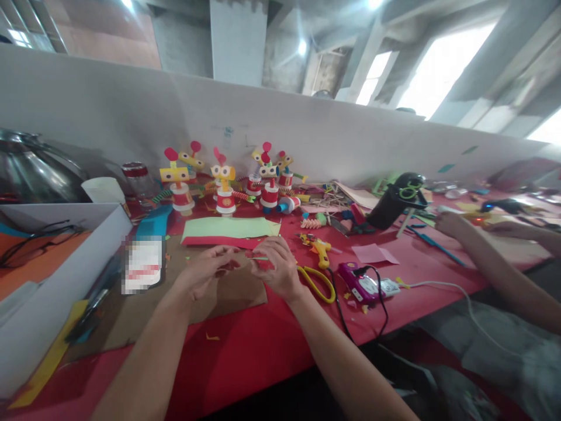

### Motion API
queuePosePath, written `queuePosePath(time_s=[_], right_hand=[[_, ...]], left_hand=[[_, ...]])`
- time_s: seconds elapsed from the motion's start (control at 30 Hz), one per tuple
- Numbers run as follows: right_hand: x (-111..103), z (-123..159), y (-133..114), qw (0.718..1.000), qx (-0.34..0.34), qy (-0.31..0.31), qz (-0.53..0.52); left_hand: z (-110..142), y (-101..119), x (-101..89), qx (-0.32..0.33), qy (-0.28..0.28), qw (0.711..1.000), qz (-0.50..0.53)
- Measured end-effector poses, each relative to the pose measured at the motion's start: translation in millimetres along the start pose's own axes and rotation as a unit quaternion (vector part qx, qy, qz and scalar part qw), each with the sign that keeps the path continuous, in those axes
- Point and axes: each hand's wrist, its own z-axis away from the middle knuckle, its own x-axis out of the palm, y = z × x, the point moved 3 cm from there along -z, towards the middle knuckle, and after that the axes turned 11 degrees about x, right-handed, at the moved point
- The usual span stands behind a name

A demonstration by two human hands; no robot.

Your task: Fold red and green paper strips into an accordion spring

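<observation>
My right hand (280,270) is closed around a small red piece with a thin pale green edge (262,258); the fingers hide most of it. Facing it, my left hand (211,270) has its fingers bent and thumb close to the index finger; what they pinch, if anything, is too small to make out. Both hands are above a brown cardboard sheet (236,298). Just beyond them lie a pale green paper sheet (228,227) and a red strip (210,241). Yellow-handled scissors (331,292) rest beside my right wrist, their blades out of sight.
Several paper-cup figures (225,202) stand at the back. To the right are a yellow glue gun (323,255), a purple power strip (357,283) with cables, and a black holder (390,204). A white box (79,263) stands left. Another person's arm (491,263) reaches in from the right.
</observation>
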Motion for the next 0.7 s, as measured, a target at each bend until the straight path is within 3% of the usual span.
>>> queuePosePath(time_s=[0.1, 0.2, 0.4, 0.47, 0.57, 0.63, 0.7], right_hand=[[-1, 3, -3, 0.992, -0.098, -0.066, 0.042], [-5, 6, -5, 0.974, -0.169, -0.131, 0.071], [-15, 3, -7, 0.943, -0.260, -0.185, 0.094], [-16, 2, -6, 0.955, -0.221, -0.163, 0.109], [-20, 7, -1, 0.991, -0.061, -0.074, 0.090], [-23, 17, 5, 0.995, 0.051, -0.042, 0.077], [-29, 33, 14, 0.983, 0.139, -0.059, 0.108]], left_hand=[[6, 4, 7.1, -0.043, -0.050, 0.994, 0.086], [8, 5, 9.0, -0.053, -0.081, 0.990, 0.102], [4, 0, 5.4, -0.046, -0.055, 0.993, 0.095], [3, 2, 4.2, -0.018, -0.030, 0.993, 0.116], [1, 7, 3.7, 0.026, -0.003, 0.989, 0.145], [0, 10, 3.3, 0.058, 0.025, 0.986, 0.153], [-1, 13, 2.4, 0.096, 0.058, 0.981, 0.161]])
